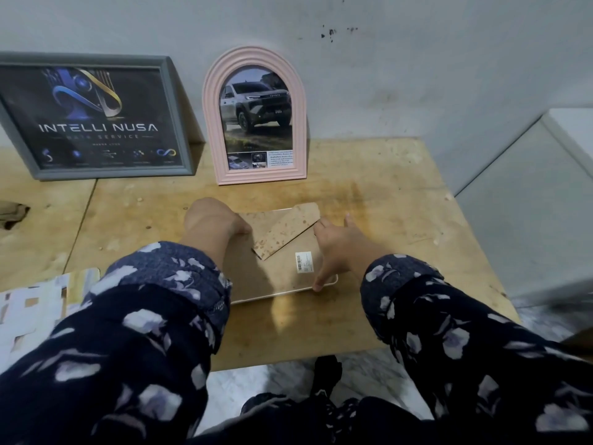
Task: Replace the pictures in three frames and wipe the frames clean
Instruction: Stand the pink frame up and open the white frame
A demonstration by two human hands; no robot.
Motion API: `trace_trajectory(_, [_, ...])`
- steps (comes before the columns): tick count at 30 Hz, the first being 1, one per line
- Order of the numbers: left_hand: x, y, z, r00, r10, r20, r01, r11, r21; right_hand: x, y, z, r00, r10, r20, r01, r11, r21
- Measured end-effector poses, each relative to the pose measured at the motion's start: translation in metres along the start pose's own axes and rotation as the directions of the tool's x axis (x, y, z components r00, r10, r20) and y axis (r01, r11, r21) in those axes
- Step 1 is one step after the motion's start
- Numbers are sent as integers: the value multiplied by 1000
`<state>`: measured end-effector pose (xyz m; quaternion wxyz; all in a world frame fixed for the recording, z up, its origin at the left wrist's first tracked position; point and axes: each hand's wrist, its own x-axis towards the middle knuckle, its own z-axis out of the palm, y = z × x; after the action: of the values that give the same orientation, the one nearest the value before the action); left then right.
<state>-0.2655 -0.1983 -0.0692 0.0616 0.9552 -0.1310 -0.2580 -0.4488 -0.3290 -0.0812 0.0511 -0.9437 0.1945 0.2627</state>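
Head view looks down on a wooden tabletop [385, 194] set against a grey wall [417, 75]. Near its front edge a frame [282, 290] lies face down, its brown backing board upward and a pale rim showing along the near side. A white barcode sticker [304, 261] sits on the backing near the right side, and the fold-out stand [287, 229], speckled with stains, slants up across the backing from its hinge near the middle. The left hand [213, 220] rests on the far left corner of the frame, its fingers bent down onto the backing beside the stand; whether they grip anything I cannot tell. The right hand [337, 248] is spread wide at the frame's right edge, fingers straight, with the upper fingertips touching the stand's right end and the thumb pressing the frame's near right corner. Both arms wear dark sleeves with a pale floral print. At the back, leaning on the wall, stand two more frames: a grey frame [173, 123] holding a dark poster at the left, and just beside it a pink arched frame [301, 130] holding a picture of a pickup truck. Loose printed sheets [41, 303] lie at the tabletop's near left, partly under the left sleeve, and a crumpled cloth [12, 215] lies at the far left edge.
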Motion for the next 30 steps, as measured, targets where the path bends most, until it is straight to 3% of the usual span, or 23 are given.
trace_trajectory(6, [-5, -3, -10, 999, 37, 13, -37, 999, 9, -1, -1, -1, 1000, 12, 23, -13, 999, 34])
trace_trajectory(16, [-12, 0, -23, 992, 62, 109, -32, 965, -259, -2, -3, 1, 997, 49, 65, -51, 998, 25])
trace_trajectory(20, [-14, -13, -9, 997, 65, 29, -48, 922, -384, -3, -4, 0, 995, 54, 78, -60, 996, 68])
trace_trajectory(24, [-24, -18, -1, 978, 117, -173, -179, 896, -407, -6, -3, -1, 996, 49, 68, -57, 989, 133])
trace_trajectory(27, [-36, -11, -3, 978, 140, -153, -205, 762, -614, -10, 2, -5, 995, 42, 91, -60, 977, 207])
trace_trajectory(30, [-40, -6, -8, 985, 117, -129, -173, 728, -663, -18, 4, -11, 992, 36, 125, -66, 967, 246])
